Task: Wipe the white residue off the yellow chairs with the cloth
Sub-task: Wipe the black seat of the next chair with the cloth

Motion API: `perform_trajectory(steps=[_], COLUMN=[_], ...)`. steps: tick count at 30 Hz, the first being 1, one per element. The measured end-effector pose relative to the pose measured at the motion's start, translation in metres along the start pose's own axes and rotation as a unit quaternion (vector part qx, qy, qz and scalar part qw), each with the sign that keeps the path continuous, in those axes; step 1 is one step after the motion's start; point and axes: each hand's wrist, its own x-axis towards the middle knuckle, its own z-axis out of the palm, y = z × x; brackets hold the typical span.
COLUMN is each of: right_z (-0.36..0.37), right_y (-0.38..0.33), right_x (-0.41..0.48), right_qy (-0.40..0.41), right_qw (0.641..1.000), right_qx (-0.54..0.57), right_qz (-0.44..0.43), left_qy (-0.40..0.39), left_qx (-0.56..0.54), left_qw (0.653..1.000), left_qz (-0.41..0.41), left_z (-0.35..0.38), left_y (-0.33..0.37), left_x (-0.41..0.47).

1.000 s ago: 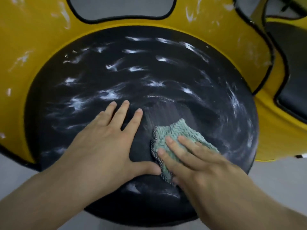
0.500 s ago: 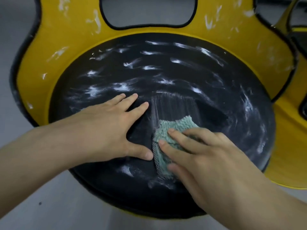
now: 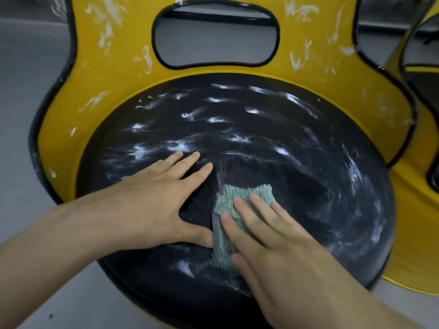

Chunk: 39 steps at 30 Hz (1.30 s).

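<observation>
A yellow chair (image 3: 99, 74) with a round black seat (image 3: 297, 176) fills the view. White residue streaks (image 3: 180, 146) cover the seat's far half and right side, and more marks dot the yellow backrest. My right hand (image 3: 268, 236) presses a pale green cloth (image 3: 244, 193) flat on the seat's middle with straight fingers. My left hand (image 3: 156, 198) rests flat on the seat just left of the cloth, thumb near the cloth's edge. A dark wiped patch lies around and behind the cloth.
A second yellow chair (image 3: 420, 198) with a black seat stands close on the right, almost touching. Grey floor (image 3: 31, 129) shows at the left and below the seat's front edge. The backrest has an oval handle cutout (image 3: 213, 39).
The view has shifted so the chair sits lower and further right in frame, showing more backrest. My right hand has slid the cloth slightly over the seat; my left hand stays flat.
</observation>
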Motion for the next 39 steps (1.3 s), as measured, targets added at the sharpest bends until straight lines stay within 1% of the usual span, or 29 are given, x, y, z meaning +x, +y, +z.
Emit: perform_trajectory(steps=[2,5,7,8,10,12,13,15,16,17,19,21,24,26,29,32,35,38,39], right_z=[-0.008,-0.011,-0.008,-0.008,-0.007,-0.006,-0.009,-0.017,-0.020,-0.021,-0.017,-0.010,-0.003,-0.001,-0.012,-0.017,-0.011,-0.010,-0.011], right_y=[0.004,0.008,0.003,-0.005,-0.022,-0.024,-0.022,-0.014,-0.010,-0.006,-0.003,-0.010,-0.034,-0.033,-0.021,-0.009,-0.021,-0.036,-0.034], right_x=[0.038,0.073,0.056,0.039,0.004,-0.009,-0.001,0.035,0.058,0.078,0.095,0.067,0.008,0.002,0.053,0.093,0.053,-0.001,-0.004], right_qy=[-0.021,-0.038,-0.029,-0.027,0.003,0.005,0.006,-0.021,-0.044,-0.046,-0.062,-0.036,0.011,-0.003,-0.064,-0.098,-0.093,-0.065,-0.072], right_qw=[0.999,0.999,0.998,0.999,1.000,1.000,1.000,0.999,0.998,0.998,0.996,0.998,0.999,0.998,0.996,0.990,0.993,0.994,0.993], right_qx=[-0.034,-0.012,-0.047,-0.037,0.003,0.005,-0.003,-0.031,-0.029,-0.012,-0.001,-0.038,0.013,0.025,-0.020,0.005,-0.017,0.047,0.060], right_qz=[0.013,0.029,0.020,0.024,0.019,0.010,0.010,0.013,0.027,0.038,0.059,0.044,0.047,0.056,0.065,0.102,0.073,0.070,0.077], left_qy=[0.026,0.045,0.042,0.044,0.046,0.054,0.053,0.051,0.053,0.055,0.056,0.055,0.043,0.028,0.011,0.009,0.020,0.043,0.051], left_qx=[0.005,0.000,0.000,-0.002,-0.006,-0.004,-0.005,-0.007,-0.007,-0.008,-0.008,-0.007,-0.008,-0.001,0.003,-0.015,-0.053,-0.089,-0.097], left_qw=[1.000,0.999,0.999,0.999,0.999,0.998,0.998,0.999,0.999,0.998,0.998,0.998,0.999,1.000,1.000,0.999,0.996,0.993,0.992], left_qz=[0.004,0.001,0.002,0.002,0.009,0.017,0.015,0.007,0.005,0.005,0.003,0.004,0.002,-0.002,-0.015,-0.031,-0.061,-0.071,-0.068], left_z=[0.003,0.006,0.006,0.007,0.011,0.013,0.014,0.014,0.015,0.015,0.016,0.016,0.013,0.007,-0.003,-0.005,0.002,0.012,0.014], left_y=[-0.004,-0.010,-0.016,-0.020,-0.023,-0.023,-0.022,-0.021,-0.021,-0.021,-0.022,-0.022,-0.021,-0.018,-0.013,-0.008,-0.002,0.002,0.002], left_x=[0.002,0.001,-0.002,-0.004,-0.009,-0.010,-0.010,-0.009,-0.007,-0.006,-0.005,-0.005,-0.005,-0.005,-0.007,-0.011,-0.016,-0.022,-0.022])
